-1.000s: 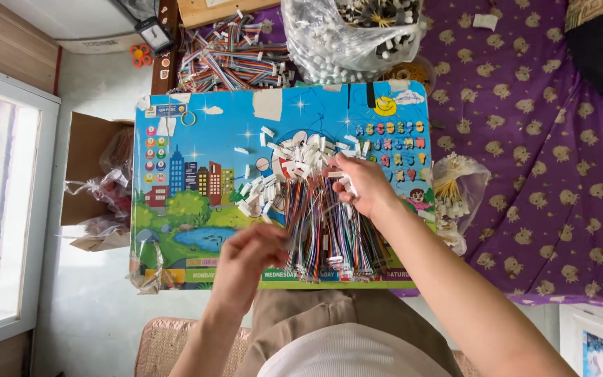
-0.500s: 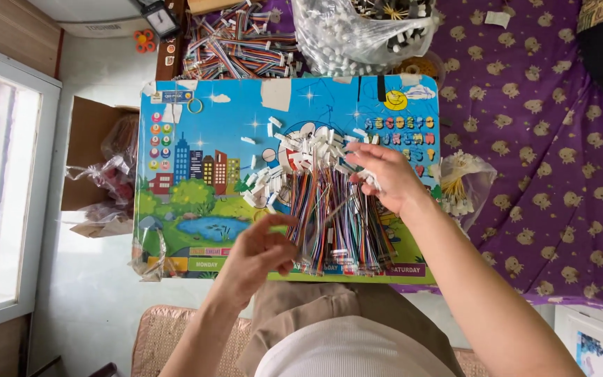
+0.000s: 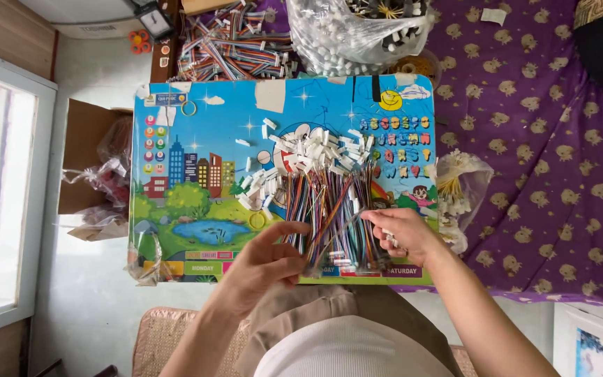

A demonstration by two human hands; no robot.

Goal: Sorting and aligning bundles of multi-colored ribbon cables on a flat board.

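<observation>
We are spreading our left hand (image 3: 263,269) open beside the thin multicoloured ribbon wires (image 3: 326,209) lying mid-way on the cartoon-printed board (image 3: 197,174), while our right hand (image 3: 403,234) is pinching their glossy strands near white plastic plugs (image 3: 308,150).

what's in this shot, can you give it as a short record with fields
surface: colourful cartoon board used as a small table
work: pile of multicoloured wires with white connectors
left hand: open, fingertips at the wires' near ends
right hand: pinching wire ends
behind: clear bag of white parts, more wire bundles
right side: purple patterned cloth
</observation>
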